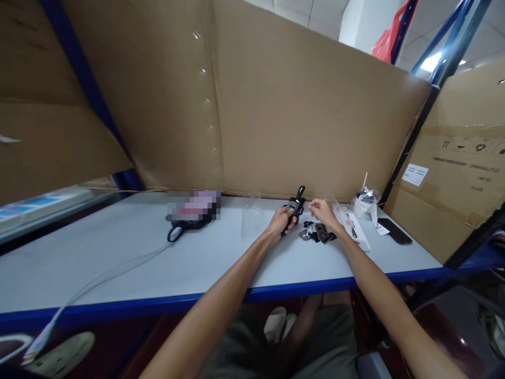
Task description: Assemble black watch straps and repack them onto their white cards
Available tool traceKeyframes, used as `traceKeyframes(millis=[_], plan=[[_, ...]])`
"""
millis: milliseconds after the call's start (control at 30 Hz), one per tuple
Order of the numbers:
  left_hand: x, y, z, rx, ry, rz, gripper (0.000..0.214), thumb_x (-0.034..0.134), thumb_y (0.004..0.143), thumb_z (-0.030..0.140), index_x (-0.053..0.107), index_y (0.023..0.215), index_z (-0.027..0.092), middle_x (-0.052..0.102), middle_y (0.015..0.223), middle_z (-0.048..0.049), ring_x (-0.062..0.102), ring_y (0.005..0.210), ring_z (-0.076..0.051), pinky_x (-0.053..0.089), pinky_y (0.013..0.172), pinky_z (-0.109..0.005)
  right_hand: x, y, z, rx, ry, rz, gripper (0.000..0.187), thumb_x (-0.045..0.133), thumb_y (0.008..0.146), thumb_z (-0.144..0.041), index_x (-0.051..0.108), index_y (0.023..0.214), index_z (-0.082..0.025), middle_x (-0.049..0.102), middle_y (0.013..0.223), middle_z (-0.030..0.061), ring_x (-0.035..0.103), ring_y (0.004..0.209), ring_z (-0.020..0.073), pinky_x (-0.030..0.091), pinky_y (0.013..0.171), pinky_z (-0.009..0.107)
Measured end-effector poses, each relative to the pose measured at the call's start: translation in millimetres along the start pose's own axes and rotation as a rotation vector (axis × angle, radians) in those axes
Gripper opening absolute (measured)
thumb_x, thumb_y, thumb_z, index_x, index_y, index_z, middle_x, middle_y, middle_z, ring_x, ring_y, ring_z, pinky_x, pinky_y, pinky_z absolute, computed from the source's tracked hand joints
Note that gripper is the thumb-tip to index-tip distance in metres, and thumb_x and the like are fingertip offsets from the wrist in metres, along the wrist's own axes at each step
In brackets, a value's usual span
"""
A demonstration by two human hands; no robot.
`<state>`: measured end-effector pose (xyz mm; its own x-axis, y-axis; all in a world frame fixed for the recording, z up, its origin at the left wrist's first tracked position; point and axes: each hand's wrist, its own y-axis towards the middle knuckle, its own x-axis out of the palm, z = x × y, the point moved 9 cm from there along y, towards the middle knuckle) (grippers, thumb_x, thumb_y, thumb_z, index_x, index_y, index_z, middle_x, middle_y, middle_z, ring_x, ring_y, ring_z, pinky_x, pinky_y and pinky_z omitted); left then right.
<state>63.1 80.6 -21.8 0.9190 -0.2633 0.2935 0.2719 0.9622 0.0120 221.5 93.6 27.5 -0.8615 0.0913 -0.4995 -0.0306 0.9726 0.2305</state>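
My left hand (284, 220) is wrapped round a black tool with a lever-like handle (295, 208), held up above the table with the handle pointing up. Just to its right is my right hand (320, 209), its fingertips pinched together; whether anything small is between them I cannot make out. It is apart from the tool. Below both hands lies a small pile of dark brown and black flat parts (321, 232) on the table, too small to name.
On the light grey table (138, 252) a blurred-out device (193, 208) with a cable lies to the left. A clear plastic package (252, 221) stands left of my hands. Rightward are a printed sheet (357, 231), a bagged cup with a straw (365, 202) and a black phone (394, 231). Cardboard (276, 105) walls the back.
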Motion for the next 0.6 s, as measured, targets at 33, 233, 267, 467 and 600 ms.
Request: traceKeyframes(millis=[33, 233, 267, 467, 600], plan=[[-3.9, 1, -1, -0.003, -0.01, 0.032, 0.018, 0.06, 0.096, 0.026, 0.048, 0.084, 0.02, 0.054, 0.058, 0.0045, 0.037, 0.037, -0.005, 0.019, 0.036, -0.016, -1, -1, -5, -0.049, -0.141, -0.019, 0.005, 0.065, 0.083, -0.021, 0.066, 0.079, -0.018, 0.062, 0.061, -0.0024, 0.054, 0.057, 0.0116, 0.037, 0.055, 0.021], [-13.7, 3, -3, -0.03, -0.081, 0.107, 0.018, 0.055, 0.095, 0.018, 0.042, 0.083, 0.021, 0.052, 0.058, 0.0055, 0.036, 0.038, -0.005, 0.019, 0.037, -0.016, 32, -23, -12, -0.117, -0.421, -0.467, 0.009, 0.075, 0.077, -0.023, 0.072, 0.082, -0.017, 0.063, 0.06, -0.0037, 0.054, 0.055, 0.0107, 0.035, 0.054, 0.021], [-12.8, 3, -4, -0.04, -0.096, 0.099, 0.018, 0.055, 0.095, 0.017, 0.043, 0.082, 0.021, 0.051, 0.058, 0.0053, 0.036, 0.037, -0.005, 0.019, 0.036, -0.016, 37, -27, -13, -0.125, -0.426, -0.503, 0.011, 0.077, 0.075, -0.023, 0.072, 0.082, -0.017, 0.064, 0.06, -0.0038, 0.054, 0.055, 0.0106, 0.035, 0.053, 0.021], [-8.7, 2, -7, -0.092, -0.171, 0.047, 0.017, 0.055, 0.092, 0.015, 0.045, 0.079, 0.02, 0.049, 0.057, 0.0046, 0.035, 0.037, -0.004, 0.019, 0.036, -0.017, 54, -28, -5, -0.132, -0.471, -0.556, 0.01, 0.076, 0.07, -0.011, 0.069, 0.071, -0.019, 0.064, 0.059, -0.0031, 0.054, 0.053, 0.0107, 0.035, 0.052, 0.021], [-12.5, 3, -7, -0.101, -0.183, 0.082, 0.016, 0.054, 0.092, 0.015, 0.046, 0.079, 0.019, 0.047, 0.056, 0.0055, 0.034, 0.037, -0.004, 0.018, 0.035, -0.017, 42, -16, -8, -0.197, -0.5, -0.346, 0.014, 0.075, 0.074, -0.007, 0.069, 0.07, -0.019, 0.065, 0.064, 0.0001, 0.059, 0.063, 0.0146, 0.037, 0.06, 0.024]])
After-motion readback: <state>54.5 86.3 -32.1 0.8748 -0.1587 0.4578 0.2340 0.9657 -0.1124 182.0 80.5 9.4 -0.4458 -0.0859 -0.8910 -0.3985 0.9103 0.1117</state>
